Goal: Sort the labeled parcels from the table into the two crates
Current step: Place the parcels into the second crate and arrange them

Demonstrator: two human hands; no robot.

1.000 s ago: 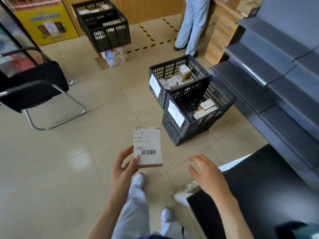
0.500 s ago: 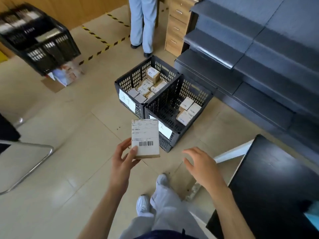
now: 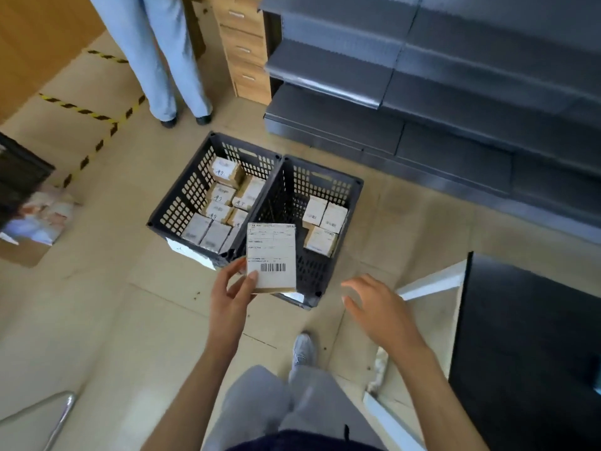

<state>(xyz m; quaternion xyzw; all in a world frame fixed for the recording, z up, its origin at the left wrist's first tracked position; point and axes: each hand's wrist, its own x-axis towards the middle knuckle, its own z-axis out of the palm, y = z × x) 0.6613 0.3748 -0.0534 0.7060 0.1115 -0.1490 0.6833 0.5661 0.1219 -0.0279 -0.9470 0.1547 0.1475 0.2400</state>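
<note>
My left hand (image 3: 231, 296) grips a small cardboard parcel (image 3: 271, 257) with a white barcode label, held above the near rim between the two black crates. The left crate (image 3: 182, 203) on the floor holds several labeled parcels. The right crate (image 3: 353, 196) holds three parcels (image 3: 322, 222) at its far right side. My right hand (image 3: 377, 307) hovers with loosely spread fingers, holding nothing, to the right of the parcel and just in front of the right crate.
A black table (image 3: 527, 353) stands at the right, a white frame (image 3: 432, 283) beside it. Dark grey shelving (image 3: 455, 92) runs behind the crates. A person's legs (image 3: 162, 60) stand at the back next to a wooden drawer unit (image 3: 244, 43). A chair leg (image 3: 55, 415) shows bottom left.
I have stepped closer to the crates, so they now lie right under the parcel. My left hand still holds the parcel; my right hand stays free beside it.
</note>
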